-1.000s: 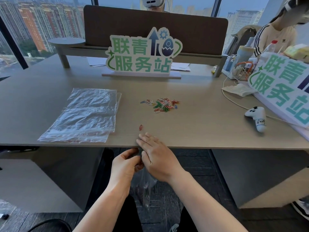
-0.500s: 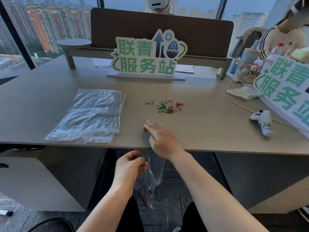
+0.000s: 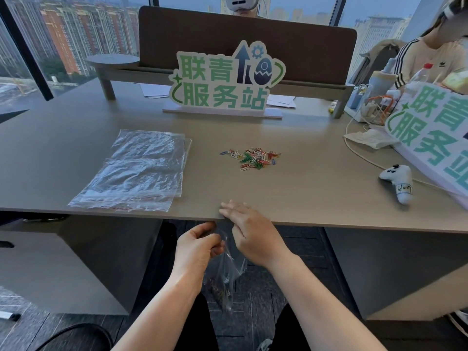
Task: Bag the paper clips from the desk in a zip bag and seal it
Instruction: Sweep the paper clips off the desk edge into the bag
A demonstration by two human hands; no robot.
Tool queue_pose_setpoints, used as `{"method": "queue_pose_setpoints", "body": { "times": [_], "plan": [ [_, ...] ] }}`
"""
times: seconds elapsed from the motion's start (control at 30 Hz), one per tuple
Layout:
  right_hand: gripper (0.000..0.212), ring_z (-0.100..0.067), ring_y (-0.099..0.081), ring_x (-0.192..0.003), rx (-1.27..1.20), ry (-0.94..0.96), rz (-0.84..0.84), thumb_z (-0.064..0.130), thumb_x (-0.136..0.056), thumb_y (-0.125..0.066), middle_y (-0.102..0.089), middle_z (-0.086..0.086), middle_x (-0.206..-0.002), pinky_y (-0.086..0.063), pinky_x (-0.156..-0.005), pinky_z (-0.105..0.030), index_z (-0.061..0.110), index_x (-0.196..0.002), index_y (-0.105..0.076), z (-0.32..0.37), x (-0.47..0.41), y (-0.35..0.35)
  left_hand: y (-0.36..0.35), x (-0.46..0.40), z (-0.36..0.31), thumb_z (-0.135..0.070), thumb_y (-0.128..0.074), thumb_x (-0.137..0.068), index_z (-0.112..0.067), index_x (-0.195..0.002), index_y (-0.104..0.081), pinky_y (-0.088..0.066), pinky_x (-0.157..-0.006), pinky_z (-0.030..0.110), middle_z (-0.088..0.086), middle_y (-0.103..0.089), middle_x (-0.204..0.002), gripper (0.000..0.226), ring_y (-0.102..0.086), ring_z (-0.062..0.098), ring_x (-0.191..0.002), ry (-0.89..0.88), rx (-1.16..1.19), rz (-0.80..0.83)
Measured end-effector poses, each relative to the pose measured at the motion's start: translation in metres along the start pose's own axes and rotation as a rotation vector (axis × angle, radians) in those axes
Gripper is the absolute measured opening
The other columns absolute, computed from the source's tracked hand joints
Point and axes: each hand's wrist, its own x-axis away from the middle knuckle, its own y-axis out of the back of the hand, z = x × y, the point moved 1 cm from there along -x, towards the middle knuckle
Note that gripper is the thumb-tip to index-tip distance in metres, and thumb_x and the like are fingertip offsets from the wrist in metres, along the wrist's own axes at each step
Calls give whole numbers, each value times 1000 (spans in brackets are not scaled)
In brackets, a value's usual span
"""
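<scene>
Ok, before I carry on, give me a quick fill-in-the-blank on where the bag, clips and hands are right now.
1. The left hand pinches the top of a clear zip bag that hangs below the desk's ____ edge.
2. The pile of paper clips lies on the desk, to the ____ of the stack of spare bags.
3. The right hand has its fingertips resting on the ____.

Missing words: front; right; desk
</scene>
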Motion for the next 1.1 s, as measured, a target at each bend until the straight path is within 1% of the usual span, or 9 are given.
{"method": "queue_pose_setpoints", "body": {
  "times": [0.1,0.2,0.27,0.3,0.4,0.57,0.73,0.9,1.1],
  "plan": [
    [53,-14,-36,-140,-19,15,-41,5,-86,-34,-52,-2,-143,-16,-115,-20,9,-134,-56,3,12,-1,0,-1,1,12,-62,-82,3,-123,-61,-56,-59,23,20,-71,-96,41,-64,13,-56,-1,6,-5],
    [49,-12,-45,-130,-75,8,-85,4,-86,-36,-61,0,-131,-29,-107,-16,11,-127,-62,6,22,2,0,-1,1,11,-63,-82,4,-123,-61,-57,-58,24,26,-71,-105,42,-65,16,-61,0,19,-2],
    [48,-10,-48,-125,-109,-18,-147,3,-86,-37,-63,1,-127,-29,-100,-10,13,-125,-62,4,23,6,-1,1,0,13,-61,-83,5,-123,-60,-56,-54,21,24,-69,-100,41,-64,15,-57,2,25,-1],
    [47,-11,-49,-124,-115,-38,-188,2,-87,-38,-63,1,-127,-30,-100,-10,13,-126,-62,1,22,8,-1,2,-1,14,-60,-83,5,-123,-60,-56,-53,20,21,-68,-97,41,-63,14,-55,3,22,-3],
    [46,-13,-46,-127,-113,-128,-277,2,-90,-40,-58,0,-133,-38,-105,-25,13,-132,-56,-15,10,16,-1,2,-1,14,-60,-83,5,-125,-58,-56,-53,20,18,-67,-95,43,-62,13,-55,2,-2,-13],
    [55,-18,-26,-141,-19,-318,-182,20,-95,-44,-36,-2,-153,-27,-114,-34,15,-149,-34,-50,-33,34,0,-1,0,14,-60,-83,6,-120,-61,-56,-53,21,15,-66,-85,38,-61,12,-53,7,-33,-14],
    [66,-25,-7,-149,105,-460,-68,44,-96,-41,-11,-3,-163,-12,-119,-39,21,-154,-18,-87,-80,49,-2,-5,0,15,-58,-82,3,-106,-68,-56,-54,20,14,-67,-76,28,-61,13,-54,-11,-74,0],
    [73,-33,-4,-149,184,-522,-35,58,-93,-38,-9,-7,-163,-9,-120,-43,24,-154,-16,-120,-117,52,-3,-14,5,14,-58,-81,2,-98,-69,-51,-49,19,10,-68,-61,24,-60,13,-53,3,-73,-18],
    [80,-38,-1,-148,205,-552,0,71,-89,-33,-8,-10,-163,-8,-119,-45,26,-153,-19,-140,-148,54,-4,-24,6,15,-57,-80,4,-92,-68,-51,-49,20,9,-69,-60,20,-60,13,-52,19,-65,-36]
  ]
}}
